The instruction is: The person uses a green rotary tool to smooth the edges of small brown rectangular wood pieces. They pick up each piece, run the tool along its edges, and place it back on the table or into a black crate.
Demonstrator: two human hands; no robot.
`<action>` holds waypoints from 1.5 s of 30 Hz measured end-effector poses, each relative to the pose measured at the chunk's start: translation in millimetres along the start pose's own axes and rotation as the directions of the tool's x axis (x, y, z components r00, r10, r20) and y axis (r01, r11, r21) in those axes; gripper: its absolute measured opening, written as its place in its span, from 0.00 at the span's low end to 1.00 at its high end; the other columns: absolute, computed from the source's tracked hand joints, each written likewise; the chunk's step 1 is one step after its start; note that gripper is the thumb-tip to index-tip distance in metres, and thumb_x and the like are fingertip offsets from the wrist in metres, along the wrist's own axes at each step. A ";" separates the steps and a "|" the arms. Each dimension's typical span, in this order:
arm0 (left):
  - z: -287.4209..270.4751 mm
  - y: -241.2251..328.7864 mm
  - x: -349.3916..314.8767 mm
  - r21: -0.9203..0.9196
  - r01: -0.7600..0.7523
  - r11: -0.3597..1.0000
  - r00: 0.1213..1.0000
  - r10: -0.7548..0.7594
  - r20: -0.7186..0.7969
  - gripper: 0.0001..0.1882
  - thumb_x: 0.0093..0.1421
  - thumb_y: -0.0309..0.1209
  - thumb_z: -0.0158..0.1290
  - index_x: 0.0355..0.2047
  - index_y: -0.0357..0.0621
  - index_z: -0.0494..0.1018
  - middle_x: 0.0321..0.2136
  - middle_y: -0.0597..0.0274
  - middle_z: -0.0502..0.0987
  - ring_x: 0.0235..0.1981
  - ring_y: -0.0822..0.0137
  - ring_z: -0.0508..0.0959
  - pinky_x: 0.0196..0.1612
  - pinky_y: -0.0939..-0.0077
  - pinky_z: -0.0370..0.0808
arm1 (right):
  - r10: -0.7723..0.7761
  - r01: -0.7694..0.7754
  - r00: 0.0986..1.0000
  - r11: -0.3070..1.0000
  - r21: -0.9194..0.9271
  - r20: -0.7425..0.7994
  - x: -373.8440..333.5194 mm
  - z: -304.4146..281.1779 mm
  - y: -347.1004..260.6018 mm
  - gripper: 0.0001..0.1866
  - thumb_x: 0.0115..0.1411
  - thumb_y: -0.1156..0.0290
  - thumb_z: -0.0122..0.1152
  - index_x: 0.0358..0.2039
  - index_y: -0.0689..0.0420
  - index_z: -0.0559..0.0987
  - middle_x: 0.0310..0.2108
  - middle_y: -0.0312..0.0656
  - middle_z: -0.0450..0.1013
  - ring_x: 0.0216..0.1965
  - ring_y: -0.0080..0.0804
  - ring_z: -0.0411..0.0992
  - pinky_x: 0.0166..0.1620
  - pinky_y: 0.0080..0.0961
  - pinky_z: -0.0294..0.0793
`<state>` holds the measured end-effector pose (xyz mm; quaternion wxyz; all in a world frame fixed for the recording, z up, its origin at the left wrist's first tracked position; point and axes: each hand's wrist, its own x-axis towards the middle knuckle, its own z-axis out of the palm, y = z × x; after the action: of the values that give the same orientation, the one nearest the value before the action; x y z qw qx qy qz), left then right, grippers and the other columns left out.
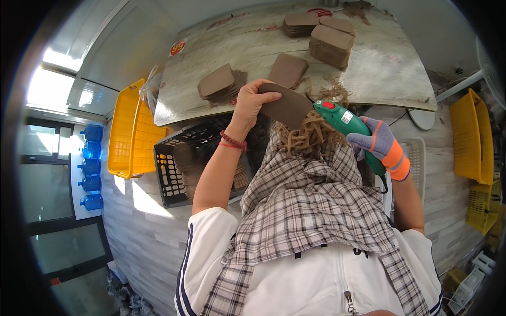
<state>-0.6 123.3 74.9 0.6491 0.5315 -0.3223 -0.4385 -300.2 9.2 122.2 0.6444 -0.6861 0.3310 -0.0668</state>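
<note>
My bare left hand (250, 103), a beaded bracelet on its wrist, pinches a flat brown piece (289, 108) with rounded corners between thumb and fingers. In a grey and orange glove, my right hand (375, 141) wraps round a green handheld power tool (341, 122) with a red button. The tool's narrow tip is at the right edge of the brown piece; whether they touch I cannot tell. Curly brown trimmed strips (311, 138) heap on my checked apron (311, 195) just below. Similar brown pieces (288, 70) lie on the table edge beyond my hands.
On the worn table (247, 47) stand stacks of brown pieces, one at left (219, 83), others at far right (331, 46). A black crate (167, 181) holding brown pieces sits left of my lap. Yellow baskets (120, 139) flank both sides; a cord (385, 184) trails from the tool.
</note>
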 end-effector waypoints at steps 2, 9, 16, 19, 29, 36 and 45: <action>2.9 1.7 -0.7 0.035 0.023 0.999 0.999 -0.024 0.024 0.10 0.49 0.19 0.60 0.33 0.37 0.75 0.28 0.63 0.79 0.28 0.74 0.77 0.34 0.81 0.75 | 0.006 -0.006 1.000 1.000 -0.016 0.011 0.8 1.7 -0.4 0.22 0.49 0.63 0.70 0.40 0.64 0.74 0.21 0.36 0.72 0.18 0.17 0.69 0.20 0.14 0.70; 14.1 3.3 -2.9 0.158 0.096 0.983 0.984 -0.118 0.134 0.09 0.49 0.19 0.60 0.32 0.37 0.75 0.28 0.64 0.79 0.28 0.75 0.77 0.34 0.81 0.75 | 0.006 -0.005 1.000 1.000 -0.030 0.025 5.5 8.5 -0.4 0.23 0.49 0.62 0.71 0.40 0.63 0.74 0.20 0.35 0.72 0.16 0.15 0.67 0.19 0.14 0.67; 15.0 -0.9 -3.8 0.260 0.159 0.952 0.952 -0.217 0.214 0.11 0.48 0.18 0.60 0.33 0.39 0.75 0.28 0.66 0.78 0.29 0.76 0.76 0.36 0.83 0.73 | -0.025 0.029 0.998 0.997 -0.073 0.062 14.8 16.9 -5.2 0.23 0.48 0.60 0.71 0.39 0.62 0.75 0.20 0.34 0.71 0.16 0.15 0.66 0.19 0.14 0.65; 18.8 -3.4 -6.2 0.244 0.151 0.958 0.941 -0.215 0.260 0.11 0.48 0.18 0.60 0.32 0.39 0.74 0.29 0.66 0.78 0.30 0.77 0.76 0.37 0.84 0.72 | -0.022 0.026 0.998 0.998 -0.061 0.063 21.9 23.7 -5.9 0.23 0.49 0.60 0.71 0.39 0.62 0.75 0.20 0.34 0.72 0.17 0.15 0.66 0.19 0.14 0.66; -35.0 9.3 -14.4 0.098 0.008 0.995 0.998 -0.002 -0.063 0.11 0.48 0.18 0.60 0.32 0.39 0.72 0.27 0.64 0.77 0.28 0.75 0.77 0.33 0.81 0.75 | -0.058 0.057 0.998 0.994 -0.093 0.000 24.7 24.8 9.6 0.24 0.49 0.59 0.71 0.40 0.63 0.75 0.20 0.33 0.71 0.17 0.14 0.65 0.20 0.14 0.65; -33.1 5.5 -12.3 0.104 0.005 0.995 1.000 -0.005 -0.005 0.11 0.49 0.18 0.60 0.33 0.38 0.73 0.27 0.65 0.77 0.27 0.75 0.76 0.33 0.82 0.75 | -0.032 0.038 0.999 0.989 -0.142 0.040 21.7 29.5 4.3 0.21 0.50 0.66 0.69 0.41 0.63 0.74 0.20 0.34 0.71 0.16 0.15 0.66 0.19 0.14 0.66; -20.4 0.1 -10.9 0.132 0.033 0.991 0.997 -0.042 0.064 0.10 0.49 0.18 0.60 0.33 0.37 0.73 0.28 0.65 0.77 0.29 0.76 0.76 0.34 0.82 0.75 | -0.054 0.061 0.997 0.988 -0.145 0.052 24.4 35.1 -2.9 0.22 0.49 0.65 0.70 0.41 0.62 0.74 0.20 0.33 0.71 0.16 0.14 0.65 0.19 0.13 0.65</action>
<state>13.0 141.6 70.9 0.5936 0.5638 -0.3618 -0.4460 -262.2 25.4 111.0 0.5979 -0.7422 0.2996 -0.0444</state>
